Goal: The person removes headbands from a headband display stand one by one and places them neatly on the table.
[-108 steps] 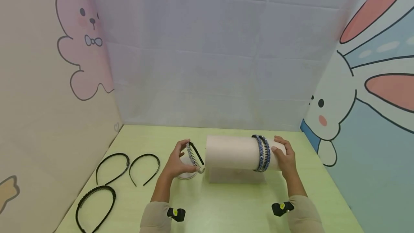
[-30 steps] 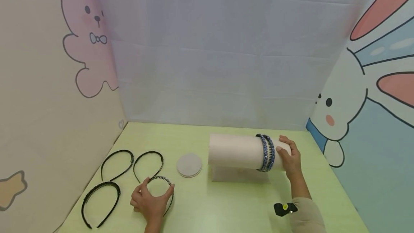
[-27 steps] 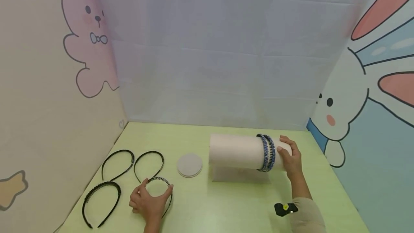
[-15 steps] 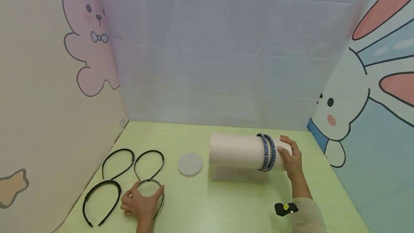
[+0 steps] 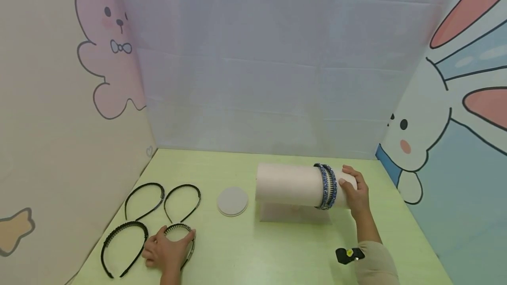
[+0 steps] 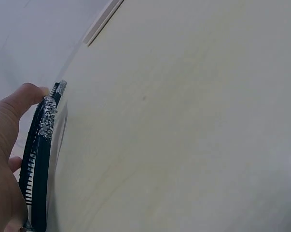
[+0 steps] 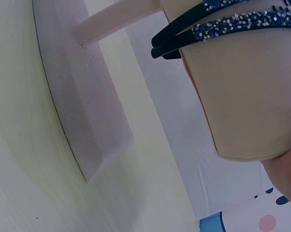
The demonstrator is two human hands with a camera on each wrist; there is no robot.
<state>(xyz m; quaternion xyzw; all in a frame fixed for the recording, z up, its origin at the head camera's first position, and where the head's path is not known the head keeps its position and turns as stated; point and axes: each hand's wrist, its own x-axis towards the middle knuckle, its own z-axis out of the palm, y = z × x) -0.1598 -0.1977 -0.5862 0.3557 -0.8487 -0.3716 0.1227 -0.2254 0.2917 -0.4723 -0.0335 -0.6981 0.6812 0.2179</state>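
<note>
My left hand [image 5: 167, 252] pinches the silver-glittered toothed headband [image 6: 47, 118] across its arch, thumb and fingers spread wide. My right hand [image 5: 355, 192] grips the white display roll [image 5: 289, 184] at its right end. The headband has shifted left and nearer, just beside three black headbands [image 5: 145, 230]; I judge it joins that group. Table [image 5: 245, 250] contact: undetermined.

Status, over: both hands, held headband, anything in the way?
Left hand holding silver-and-black headband. Right hand gripping pale cylinder. Held headband not on cylinder. Another black headband lies close beside left hand.
</note>
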